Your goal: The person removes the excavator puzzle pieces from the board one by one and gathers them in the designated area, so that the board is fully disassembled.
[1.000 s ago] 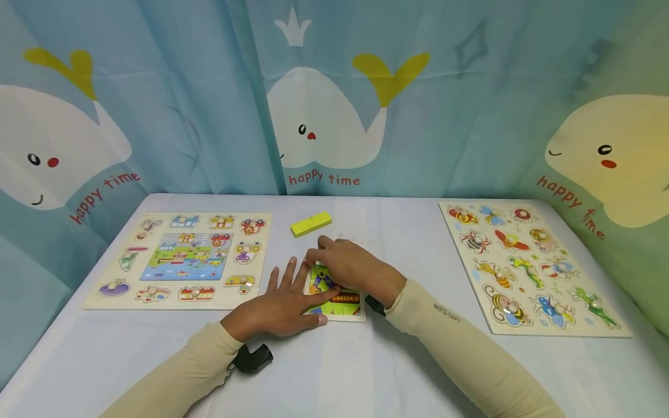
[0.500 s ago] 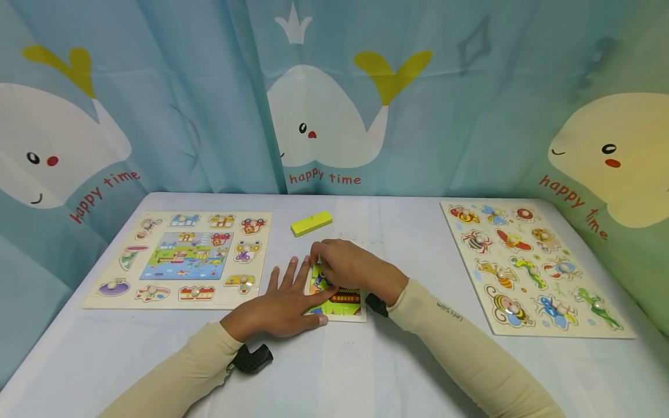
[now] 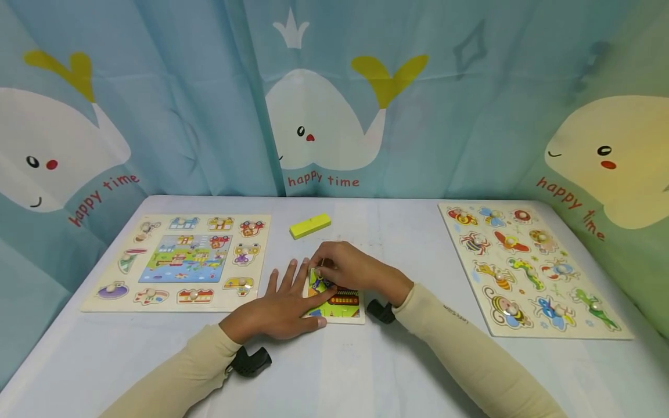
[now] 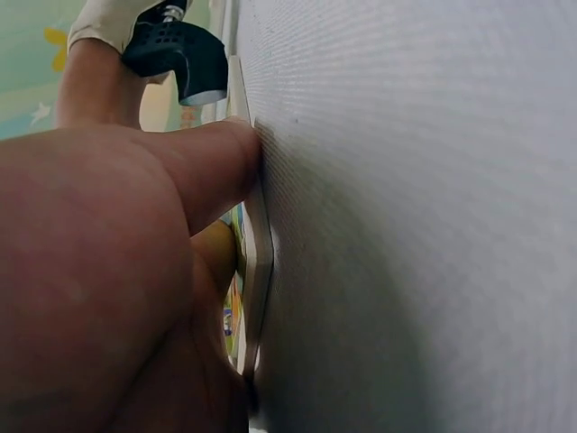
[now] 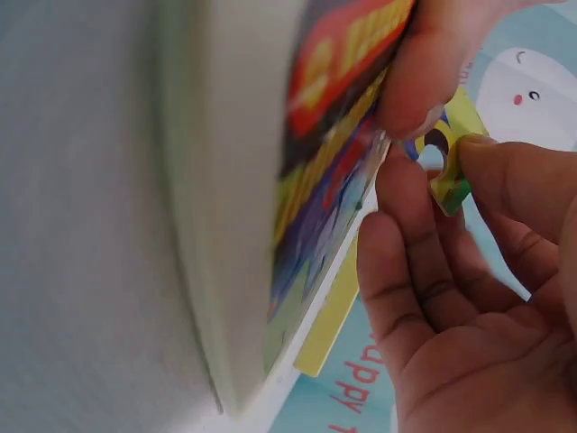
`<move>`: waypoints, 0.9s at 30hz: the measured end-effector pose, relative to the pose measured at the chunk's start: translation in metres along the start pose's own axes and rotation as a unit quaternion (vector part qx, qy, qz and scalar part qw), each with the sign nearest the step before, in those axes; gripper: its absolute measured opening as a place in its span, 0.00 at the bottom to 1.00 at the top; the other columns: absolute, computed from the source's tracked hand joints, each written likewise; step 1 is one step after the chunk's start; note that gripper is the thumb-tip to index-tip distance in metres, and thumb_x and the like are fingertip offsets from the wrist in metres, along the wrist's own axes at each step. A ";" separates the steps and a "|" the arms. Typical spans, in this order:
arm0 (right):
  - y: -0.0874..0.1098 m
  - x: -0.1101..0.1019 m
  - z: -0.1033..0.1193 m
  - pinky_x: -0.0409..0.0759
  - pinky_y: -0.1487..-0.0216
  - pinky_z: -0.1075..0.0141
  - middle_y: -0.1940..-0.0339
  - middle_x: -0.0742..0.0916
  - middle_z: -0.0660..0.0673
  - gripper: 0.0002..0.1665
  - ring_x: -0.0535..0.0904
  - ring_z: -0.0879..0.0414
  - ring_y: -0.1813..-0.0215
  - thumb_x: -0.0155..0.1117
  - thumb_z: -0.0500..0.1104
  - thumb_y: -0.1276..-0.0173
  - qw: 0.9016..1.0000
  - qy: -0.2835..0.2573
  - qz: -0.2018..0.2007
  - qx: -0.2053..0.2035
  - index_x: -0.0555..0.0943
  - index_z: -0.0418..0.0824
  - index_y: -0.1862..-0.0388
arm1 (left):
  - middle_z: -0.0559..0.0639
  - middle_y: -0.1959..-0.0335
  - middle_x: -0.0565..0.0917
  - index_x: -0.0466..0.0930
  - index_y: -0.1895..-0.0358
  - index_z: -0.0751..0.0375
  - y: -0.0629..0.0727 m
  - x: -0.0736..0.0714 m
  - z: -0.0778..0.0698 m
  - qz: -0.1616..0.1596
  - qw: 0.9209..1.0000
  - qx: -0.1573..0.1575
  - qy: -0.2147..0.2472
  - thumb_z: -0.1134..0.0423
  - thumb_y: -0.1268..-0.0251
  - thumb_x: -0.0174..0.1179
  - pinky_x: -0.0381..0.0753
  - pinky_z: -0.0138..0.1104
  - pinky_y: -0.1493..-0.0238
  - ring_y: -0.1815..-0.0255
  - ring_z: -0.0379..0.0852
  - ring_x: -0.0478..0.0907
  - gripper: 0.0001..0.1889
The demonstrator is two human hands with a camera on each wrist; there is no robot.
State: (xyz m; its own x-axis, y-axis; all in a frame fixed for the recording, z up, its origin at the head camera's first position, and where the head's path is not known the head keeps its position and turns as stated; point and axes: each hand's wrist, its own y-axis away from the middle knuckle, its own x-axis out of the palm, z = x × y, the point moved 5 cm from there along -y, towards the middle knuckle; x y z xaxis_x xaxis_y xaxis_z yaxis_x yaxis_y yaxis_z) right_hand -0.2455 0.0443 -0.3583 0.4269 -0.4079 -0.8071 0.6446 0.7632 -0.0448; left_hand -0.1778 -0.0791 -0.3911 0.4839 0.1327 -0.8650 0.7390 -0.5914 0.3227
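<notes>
A small jigsaw puzzle [image 3: 346, 309] with a yellow-green picture and a pale border lies mid-table. My left hand [image 3: 279, 309] is spread over its left side, index finger and thumb reaching onto it; in the left wrist view the thumb [image 4: 216, 162] rests by the board's edge. Above the puzzle's upper part, my right hand [image 3: 352, 268] pinches a yellow-green jigsaw piece [image 5: 464, 122] between thumb and fingers. The right wrist view has this piece tilted up, apart from the board's face [image 5: 334, 135]. The upper left of the picture is partly hidden by the hands.
A yellow block [image 3: 310, 226] lies behind the puzzle. To the left is a knobbed vehicle puzzle board [image 3: 266, 229], to the right a knobbed insect board [image 3: 491, 313]. A whale-print curtain [image 3: 219, 116] hangs behind the white-covered table [image 3: 345, 377].
My right hand's fingers have changed from bunched at the puzzle's top edge to pinching a raised jigsaw piece, with the thumb now visible. The left hand stays in place.
</notes>
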 end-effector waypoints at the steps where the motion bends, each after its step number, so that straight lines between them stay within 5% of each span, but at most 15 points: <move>1: 0.001 0.000 0.000 0.76 0.53 0.67 0.60 0.84 0.51 0.08 0.77 0.61 0.59 0.61 0.35 0.30 1.000 -0.009 0.000 0.001 0.84 0.37 0.54 | 0.62 0.23 0.27 0.54 0.24 0.35 0.000 0.000 0.000 0.000 1.000 0.000 0.001 0.38 0.27 0.44 0.26 0.63 0.34 0.26 0.62 0.19 0.31; 11: 0.011 -0.015 -0.013 0.78 0.55 0.66 0.57 0.87 0.49 0.10 0.79 0.59 0.59 0.61 0.33 0.30 0.995 -0.065 -0.074 0.012 0.85 0.36 0.53 | 0.62 0.23 0.28 0.55 0.24 0.34 0.000 0.000 0.001 -0.003 1.000 -0.009 0.007 0.38 0.28 0.46 0.25 0.61 0.33 0.25 0.61 0.20 0.31; 27: 0.043 -0.046 -0.031 0.78 0.63 0.65 0.63 0.87 0.48 0.09 0.79 0.57 0.66 0.63 0.30 0.33 0.989 -0.067 -0.126 0.042 0.87 0.33 0.56 | 0.62 0.23 0.28 0.55 0.24 0.34 0.001 0.000 -0.001 -0.010 1.000 -0.010 0.009 0.39 0.28 0.47 0.25 0.61 0.33 0.25 0.62 0.21 0.31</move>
State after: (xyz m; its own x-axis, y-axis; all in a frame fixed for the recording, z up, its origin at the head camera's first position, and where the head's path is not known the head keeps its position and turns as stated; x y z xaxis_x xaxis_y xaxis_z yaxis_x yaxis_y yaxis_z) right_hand -0.2573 0.1112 -0.3411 0.3223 -0.6469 -0.6912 0.7888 0.5872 -0.1817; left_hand -0.1766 -0.0792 -0.3907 0.4771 0.1594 -0.8643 0.7576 -0.5730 0.3126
